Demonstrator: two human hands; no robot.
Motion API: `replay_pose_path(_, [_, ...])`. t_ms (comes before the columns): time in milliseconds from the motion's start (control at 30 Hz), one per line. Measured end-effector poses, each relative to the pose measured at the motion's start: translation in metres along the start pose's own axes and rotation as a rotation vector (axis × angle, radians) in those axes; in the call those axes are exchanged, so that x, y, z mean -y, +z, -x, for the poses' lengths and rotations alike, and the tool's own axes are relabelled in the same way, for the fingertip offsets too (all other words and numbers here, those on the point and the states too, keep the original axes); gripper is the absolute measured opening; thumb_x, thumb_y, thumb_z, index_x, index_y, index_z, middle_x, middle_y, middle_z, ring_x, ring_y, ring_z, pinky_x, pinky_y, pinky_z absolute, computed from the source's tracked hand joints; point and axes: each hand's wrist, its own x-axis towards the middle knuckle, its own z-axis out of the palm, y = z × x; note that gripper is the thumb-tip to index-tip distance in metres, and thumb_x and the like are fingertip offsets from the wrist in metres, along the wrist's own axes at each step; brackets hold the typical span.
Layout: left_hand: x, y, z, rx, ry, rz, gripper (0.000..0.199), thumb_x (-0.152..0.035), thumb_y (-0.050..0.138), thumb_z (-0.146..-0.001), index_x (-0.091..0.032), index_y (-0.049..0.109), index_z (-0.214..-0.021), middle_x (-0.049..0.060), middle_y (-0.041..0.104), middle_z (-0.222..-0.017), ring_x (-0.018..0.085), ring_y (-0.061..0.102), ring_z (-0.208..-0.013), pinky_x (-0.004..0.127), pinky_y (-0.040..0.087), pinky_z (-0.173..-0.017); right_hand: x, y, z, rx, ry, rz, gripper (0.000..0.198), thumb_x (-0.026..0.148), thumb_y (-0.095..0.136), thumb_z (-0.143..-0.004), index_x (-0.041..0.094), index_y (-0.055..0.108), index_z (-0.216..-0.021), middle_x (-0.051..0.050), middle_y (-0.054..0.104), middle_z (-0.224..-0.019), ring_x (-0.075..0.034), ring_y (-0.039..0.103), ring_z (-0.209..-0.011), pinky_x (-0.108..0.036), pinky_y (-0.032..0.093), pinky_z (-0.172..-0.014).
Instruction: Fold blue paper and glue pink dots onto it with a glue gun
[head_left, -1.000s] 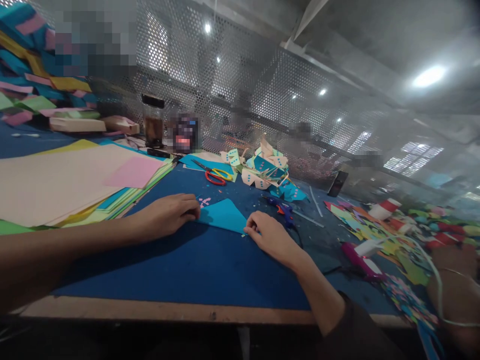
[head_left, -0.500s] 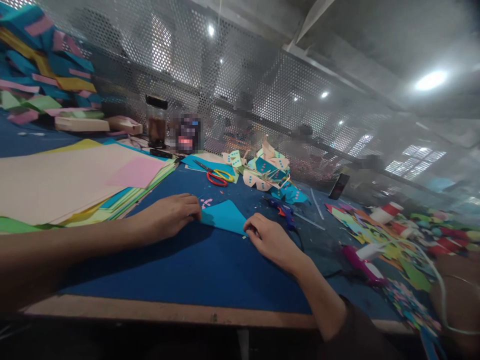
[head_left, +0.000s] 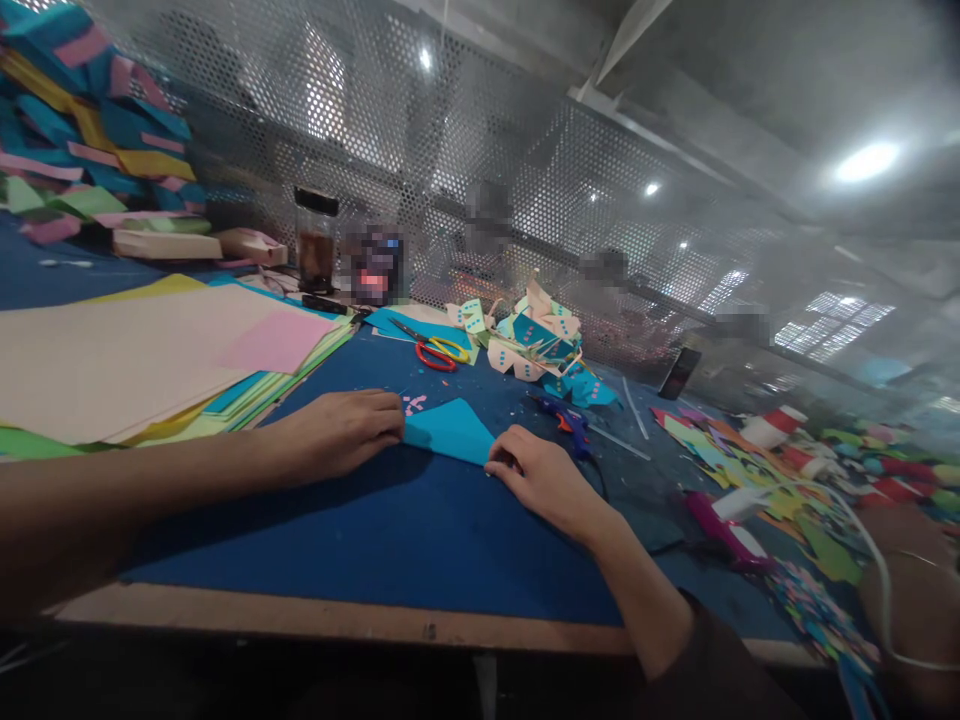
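A blue sheet of paper (head_left: 451, 430), roughly triangular and apparently folded, lies on the blue table top (head_left: 390, 540) between my hands. My left hand (head_left: 356, 428) is closed at its left corner, fingertips curled down onto the edge. At the right corner my right hand (head_left: 536, 475) pinches the paper between thumb and fingers. Small pink paper bits (head_left: 413, 403) lie just behind the sheet. Farther back are scissors (head_left: 435, 350) with red and yellow handles. A blue glue gun (head_left: 566, 420) rests behind my right hand.
Stacked coloured sheets (head_left: 150, 360) cover the left side. A lidded jar (head_left: 316, 240) stands at the back near folded paper pieces (head_left: 544, 340). To the right are a magenta and white tool (head_left: 727, 530), paper scraps (head_left: 712, 450) and another person's arm (head_left: 911, 580).
Almost nothing differs. Both hands stay at the corners of the blue paper, and the view has shifted very slightly.
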Motion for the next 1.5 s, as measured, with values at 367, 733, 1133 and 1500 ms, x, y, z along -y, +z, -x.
replay_pose_path(367, [0.004, 0.007, -0.001, 0.071, 0.046, -0.068, 0.024, -0.027, 0.042, -0.101, -0.019, 0.064, -0.093, 0.007, 0.063, -0.092, 0.021, 0.059, -0.088, 0.032, 0.044, -0.079, -0.001, 0.002, -0.003, -0.012, -0.026, 0.045, 0.014, 0.026, 0.055, -0.101, 0.019, 0.062, -0.091, -0.003, 0.062, -0.093, -0.017, 0.059, -0.091, -0.028, 0.043, -0.081])
replay_pose_path(733, [-0.001, 0.000, -0.006, 0.107, -0.083, 0.042, 0.021, -0.024, 0.044, -0.098, -0.019, 0.061, -0.086, 0.006, 0.062, -0.088, 0.021, 0.059, -0.082, 0.031, 0.043, -0.074, 0.001, 0.001, -0.002, 0.018, -0.003, 0.017, 0.016, 0.025, 0.053, -0.101, 0.019, 0.061, -0.089, -0.003, 0.062, -0.091, -0.017, 0.059, -0.090, -0.028, 0.042, -0.081])
replay_pose_path(1133, [0.002, -0.002, -0.009, 0.130, -0.154, 0.102, 0.018, -0.022, 0.047, -0.094, -0.019, 0.064, -0.089, 0.006, 0.065, -0.092, 0.020, 0.061, -0.085, 0.029, 0.045, -0.074, 0.000, 0.001, -0.007, 0.031, 0.144, -0.072, 0.011, 0.023, 0.057, -0.098, 0.020, 0.061, -0.089, -0.002, 0.063, -0.092, -0.017, 0.059, -0.087, -0.028, 0.040, -0.077])
replay_pose_path(1500, [0.000, -0.004, -0.007, 0.152, -0.139, 0.087, 0.021, -0.020, 0.044, -0.095, -0.020, 0.065, -0.093, 0.005, 0.063, -0.096, 0.020, 0.060, -0.091, 0.029, 0.044, -0.080, -0.001, -0.001, -0.004, 0.026, 0.143, -0.055, 0.007, 0.017, 0.056, -0.097, 0.020, 0.058, -0.091, -0.001, 0.060, -0.093, -0.016, 0.056, -0.085, -0.028, 0.039, -0.074])
